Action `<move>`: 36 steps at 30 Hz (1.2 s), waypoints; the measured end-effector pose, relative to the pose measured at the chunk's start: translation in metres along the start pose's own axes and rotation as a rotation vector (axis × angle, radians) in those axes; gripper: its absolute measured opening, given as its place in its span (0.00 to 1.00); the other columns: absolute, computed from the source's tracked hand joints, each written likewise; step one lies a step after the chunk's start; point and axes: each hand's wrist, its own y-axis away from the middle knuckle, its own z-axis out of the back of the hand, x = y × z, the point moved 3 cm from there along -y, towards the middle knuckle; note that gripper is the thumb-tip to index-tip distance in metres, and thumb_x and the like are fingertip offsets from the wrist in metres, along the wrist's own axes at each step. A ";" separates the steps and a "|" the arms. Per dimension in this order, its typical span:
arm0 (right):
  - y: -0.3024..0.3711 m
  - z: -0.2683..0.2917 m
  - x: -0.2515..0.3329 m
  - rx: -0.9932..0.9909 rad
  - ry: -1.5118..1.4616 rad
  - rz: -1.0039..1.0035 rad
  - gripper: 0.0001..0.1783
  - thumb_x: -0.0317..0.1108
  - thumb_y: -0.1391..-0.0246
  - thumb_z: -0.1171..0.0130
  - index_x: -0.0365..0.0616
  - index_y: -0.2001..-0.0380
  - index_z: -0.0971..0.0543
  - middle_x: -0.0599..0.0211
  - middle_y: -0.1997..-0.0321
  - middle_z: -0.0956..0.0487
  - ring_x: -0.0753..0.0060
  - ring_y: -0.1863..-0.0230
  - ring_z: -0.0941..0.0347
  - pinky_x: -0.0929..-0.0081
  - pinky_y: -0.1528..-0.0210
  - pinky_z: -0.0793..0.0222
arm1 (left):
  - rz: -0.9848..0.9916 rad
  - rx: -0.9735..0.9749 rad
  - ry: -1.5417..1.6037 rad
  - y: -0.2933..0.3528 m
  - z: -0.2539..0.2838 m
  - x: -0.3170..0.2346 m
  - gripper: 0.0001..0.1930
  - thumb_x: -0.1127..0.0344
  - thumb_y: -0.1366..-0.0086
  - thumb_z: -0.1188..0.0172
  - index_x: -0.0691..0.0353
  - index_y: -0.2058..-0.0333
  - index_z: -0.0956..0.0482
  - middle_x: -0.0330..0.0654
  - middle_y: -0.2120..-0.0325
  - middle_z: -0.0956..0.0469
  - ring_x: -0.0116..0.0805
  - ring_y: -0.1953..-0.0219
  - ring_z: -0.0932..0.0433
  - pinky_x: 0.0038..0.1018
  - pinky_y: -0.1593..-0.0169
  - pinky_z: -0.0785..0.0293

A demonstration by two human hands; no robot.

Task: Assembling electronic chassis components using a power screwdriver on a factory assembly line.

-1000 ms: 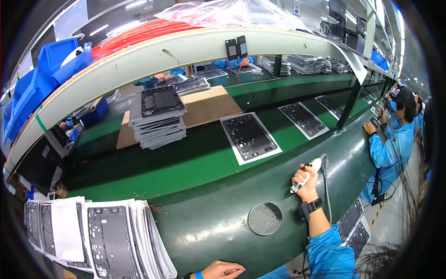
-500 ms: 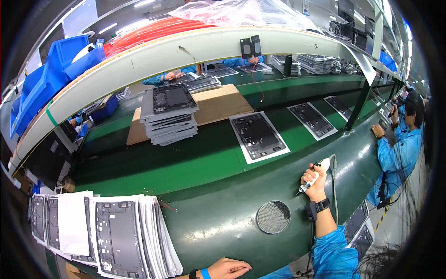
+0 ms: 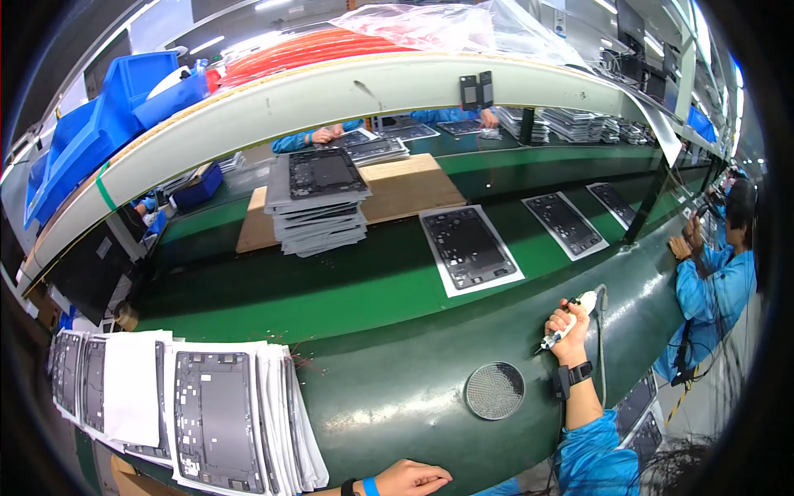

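My right hand (image 3: 567,329) is wrapped around a white hand tool (image 3: 582,302) with a thin tip and a grey cord. It is raised above the dark green worktop (image 3: 397,372), and the tip points left and down. Nearby on the worktop lies a round dish (image 3: 495,390) with a grid-textured face. My left hand (image 3: 418,477) rests at the near edge, fingers stretched out and nothing in them. To its left is a row of dark tablet housings (image 3: 217,413) layered with white sheets.
Beyond the worktop, a green belt (image 3: 248,314) carries several dark housings on white sheets (image 3: 471,248). A tall stack (image 3: 318,207) stands by a wooden board (image 3: 413,186). A shelf beam (image 3: 306,87) spans overhead. Co-workers in blue sleeves (image 3: 711,281) sit across and at right.
The view has shifted slightly, so most things sit a little further right. Both my hands keep their poses. A red wire near a co-worker's hand across the belt no longer shows.
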 end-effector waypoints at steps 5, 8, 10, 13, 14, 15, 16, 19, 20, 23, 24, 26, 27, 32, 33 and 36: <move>0.001 -0.005 0.000 -0.005 0.005 0.011 0.06 0.35 0.48 0.47 0.46 0.71 0.26 0.80 0.89 0.43 0.81 0.88 0.47 0.79 0.81 0.47 | 0.149 0.053 0.049 -0.003 0.001 -0.008 0.09 0.72 0.37 0.45 0.72 0.63 0.20 0.48 0.64 0.19 0.34 0.65 0.22 0.26 0.62 0.25; 0.002 -0.005 0.000 -0.012 0.025 0.017 0.05 0.35 0.49 0.47 0.46 0.71 0.26 0.80 0.89 0.43 0.81 0.88 0.47 0.79 0.81 0.47 | 0.209 0.102 0.086 -0.002 -0.002 0.002 0.10 0.74 0.37 0.46 0.74 0.60 0.22 0.50 0.62 0.21 0.35 0.61 0.23 0.27 0.61 0.25; 0.002 -0.008 0.001 -0.020 0.029 0.020 0.05 0.35 0.49 0.47 0.46 0.71 0.26 0.80 0.89 0.43 0.81 0.88 0.47 0.79 0.81 0.47 | 0.216 0.102 0.185 0.000 -0.007 0.015 0.11 0.74 0.36 0.47 0.74 0.59 0.23 0.49 0.61 0.21 0.36 0.60 0.23 0.26 0.61 0.25; 0.000 -0.007 -0.001 -0.028 0.019 0.011 0.05 0.35 0.49 0.46 0.46 0.71 0.26 0.80 0.89 0.43 0.81 0.88 0.47 0.79 0.81 0.47 | 0.182 0.082 0.251 0.005 -0.008 0.027 0.12 0.71 0.34 0.49 0.74 0.56 0.25 0.47 0.61 0.22 0.34 0.59 0.24 0.24 0.59 0.26; 0.000 -0.008 0.000 -0.030 0.023 0.017 0.05 0.35 0.49 0.47 0.46 0.71 0.26 0.80 0.89 0.43 0.81 0.88 0.47 0.79 0.81 0.47 | 0.054 0.116 0.259 0.004 -0.005 0.027 0.12 0.71 0.33 0.49 0.73 0.56 0.25 0.47 0.62 0.22 0.33 0.59 0.24 0.22 0.57 0.27; 0.001 -0.008 0.001 -0.031 0.028 0.023 0.05 0.35 0.49 0.47 0.46 0.71 0.26 0.80 0.89 0.43 0.81 0.88 0.47 0.79 0.81 0.46 | -0.075 0.149 0.265 0.004 -0.004 0.025 0.12 0.70 0.33 0.50 0.73 0.56 0.24 0.47 0.63 0.22 0.32 0.59 0.24 0.21 0.56 0.28; 0.002 -0.007 0.003 -0.031 0.027 0.024 0.05 0.35 0.49 0.47 0.46 0.71 0.26 0.80 0.89 0.43 0.81 0.88 0.47 0.79 0.81 0.46 | -0.075 0.150 0.264 0.004 -0.007 0.024 0.12 0.70 0.33 0.50 0.73 0.56 0.24 0.47 0.63 0.22 0.32 0.59 0.24 0.21 0.56 0.28; 0.003 -0.005 0.008 -0.017 0.035 0.032 0.05 0.34 0.49 0.47 0.46 0.71 0.26 0.80 0.89 0.43 0.80 0.88 0.47 0.78 0.81 0.46 | 0.344 0.169 0.202 -0.005 -0.006 0.003 0.12 0.70 0.34 0.46 0.73 0.57 0.24 0.46 0.62 0.23 0.30 0.59 0.24 0.18 0.55 0.29; 0.002 -0.007 0.006 -0.024 0.027 0.023 0.05 0.34 0.50 0.47 0.46 0.71 0.26 0.80 0.89 0.43 0.80 0.88 0.47 0.78 0.81 0.46 | 0.254 0.119 0.196 -0.004 -0.008 0.004 0.11 0.69 0.34 0.46 0.71 0.58 0.23 0.43 0.63 0.22 0.29 0.60 0.24 0.19 0.58 0.28; 0.002 -0.009 0.003 -0.041 0.027 0.026 0.05 0.34 0.50 0.46 0.46 0.71 0.26 0.80 0.89 0.43 0.80 0.88 0.47 0.79 0.81 0.47 | 0.183 0.069 0.151 -0.001 -0.008 0.003 0.11 0.66 0.34 0.45 0.67 0.58 0.21 0.40 0.66 0.20 0.30 0.64 0.23 0.21 0.62 0.27; 0.003 -0.009 0.003 -0.035 0.018 0.022 0.05 0.34 0.49 0.47 0.45 0.71 0.26 0.80 0.89 0.43 0.81 0.88 0.46 0.79 0.81 0.46 | 0.203 0.066 0.113 -0.002 -0.007 0.002 0.12 0.64 0.34 0.46 0.65 0.58 0.21 0.39 0.68 0.19 0.31 0.66 0.22 0.23 0.63 0.26; 0.004 -0.007 0.004 -0.017 0.003 0.010 0.06 0.34 0.48 0.48 0.45 0.71 0.25 0.80 0.89 0.43 0.81 0.88 0.47 0.80 0.81 0.46 | 0.186 0.049 0.051 -0.003 -0.008 -0.004 0.12 0.62 0.34 0.46 0.63 0.58 0.21 0.40 0.69 0.19 0.33 0.67 0.21 0.26 0.64 0.26; 0.003 -0.008 0.005 -0.015 0.003 0.007 0.06 0.34 0.48 0.48 0.45 0.71 0.25 0.80 0.89 0.43 0.81 0.88 0.47 0.80 0.81 0.46 | 0.171 0.035 -0.010 -0.004 -0.007 -0.005 0.13 0.60 0.34 0.46 0.61 0.58 0.21 0.41 0.71 0.19 0.35 0.68 0.21 0.28 0.64 0.26; 0.004 -0.012 0.007 -0.039 0.014 0.014 0.05 0.34 0.48 0.47 0.45 0.71 0.25 0.80 0.89 0.43 0.81 0.88 0.48 0.80 0.81 0.47 | 0.199 0.026 -0.009 -0.006 -0.010 -0.011 0.13 0.58 0.35 0.46 0.60 0.60 0.20 0.43 0.71 0.19 0.38 0.68 0.20 0.30 0.64 0.25; 0.004 -0.010 0.008 -0.039 0.012 0.017 0.05 0.34 0.48 0.47 0.45 0.71 0.25 0.80 0.89 0.43 0.81 0.88 0.48 0.80 0.81 0.47 | 0.204 0.023 -0.010 -0.006 -0.010 -0.012 0.13 0.58 0.35 0.46 0.60 0.60 0.20 0.43 0.71 0.19 0.38 0.68 0.20 0.30 0.64 0.25; 0.003 -0.005 0.006 -0.004 -0.020 0.030 0.05 0.34 0.50 0.47 0.46 0.71 0.25 0.79 0.88 0.43 0.80 0.87 0.47 0.78 0.81 0.47 | 0.193 0.040 -0.048 -0.005 -0.004 -0.011 0.12 0.61 0.35 0.46 0.61 0.60 0.20 0.42 0.70 0.18 0.38 0.68 0.20 0.30 0.64 0.26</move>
